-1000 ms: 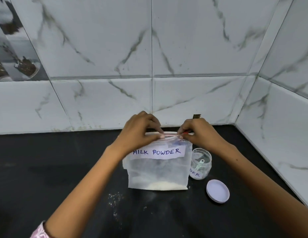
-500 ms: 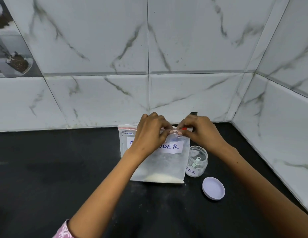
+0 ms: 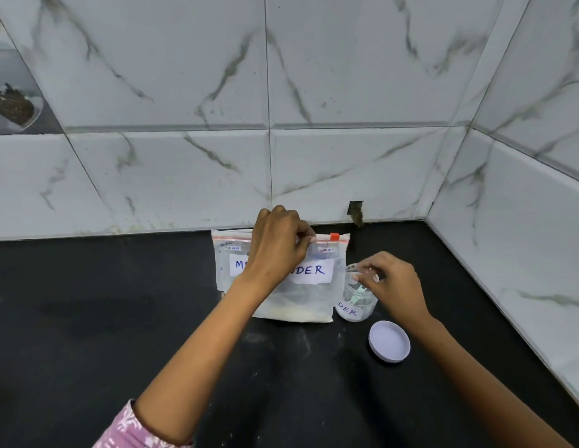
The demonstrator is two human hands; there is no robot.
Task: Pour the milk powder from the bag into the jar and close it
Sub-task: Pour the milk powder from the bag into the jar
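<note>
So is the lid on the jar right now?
No, the white lid lies flat on the black counter, apart from the open jar beside the milk powder bag.

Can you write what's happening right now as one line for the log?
left hand: pinching bag top | right hand: at jar rim | lid: off, on counter

One bag (image 3: pixel 301 295), one jar (image 3: pixel 357 305), one lid (image 3: pixel 389 341), two hands.
</note>
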